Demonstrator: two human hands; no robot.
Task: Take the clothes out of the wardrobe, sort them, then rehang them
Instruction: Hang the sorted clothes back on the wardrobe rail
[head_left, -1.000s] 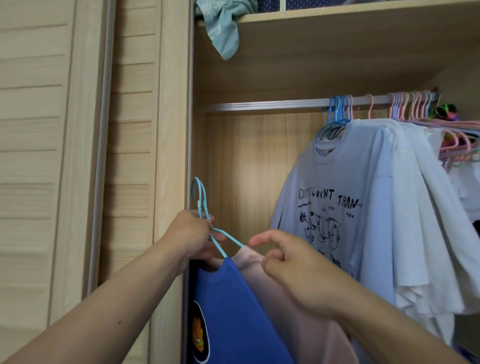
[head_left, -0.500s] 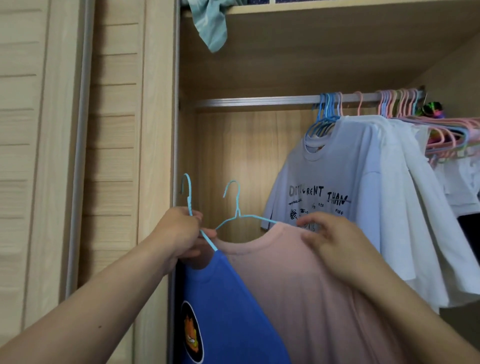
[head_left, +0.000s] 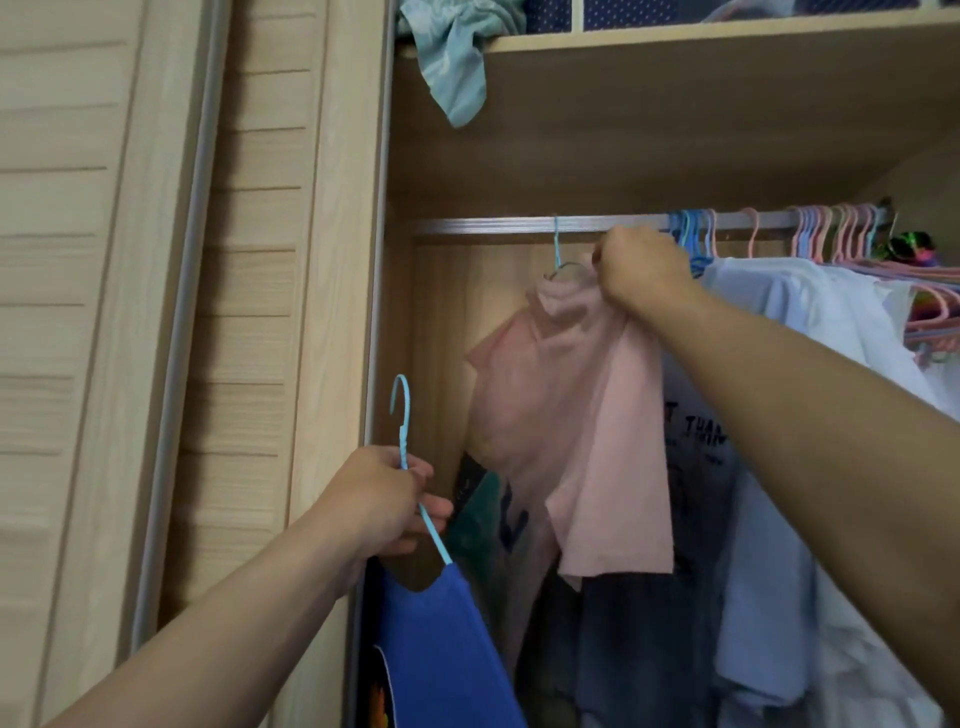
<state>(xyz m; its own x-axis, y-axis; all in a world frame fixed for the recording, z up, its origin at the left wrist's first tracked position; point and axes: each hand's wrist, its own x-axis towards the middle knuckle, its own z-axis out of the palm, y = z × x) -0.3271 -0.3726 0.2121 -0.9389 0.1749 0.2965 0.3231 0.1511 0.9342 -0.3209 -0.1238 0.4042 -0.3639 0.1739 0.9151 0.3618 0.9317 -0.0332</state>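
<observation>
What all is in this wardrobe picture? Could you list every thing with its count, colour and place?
Pink T-shirt: one, pale pink, on a blue hanger hooked over the rail, left of the other hung clothes.
Blue T-shirt: one, bright blue with a round print, bottom centre, on a hanger off the rail.
Blue hanger: one, light blue, carrying the blue T-shirt.
Rail: one, silver, across the wardrobe.
Hung T-shirts: several, white and pale blue, right side; exact count unclear.
Spare hangers: many, pink and blue, right end of rail.
Teal cloth: one, drooping off the top shelf.
Sliding door: pale wood, left.
Left hand: grip shut on the blue hanger.
Right hand: grip shut on the pink T-shirt's collar.
</observation>
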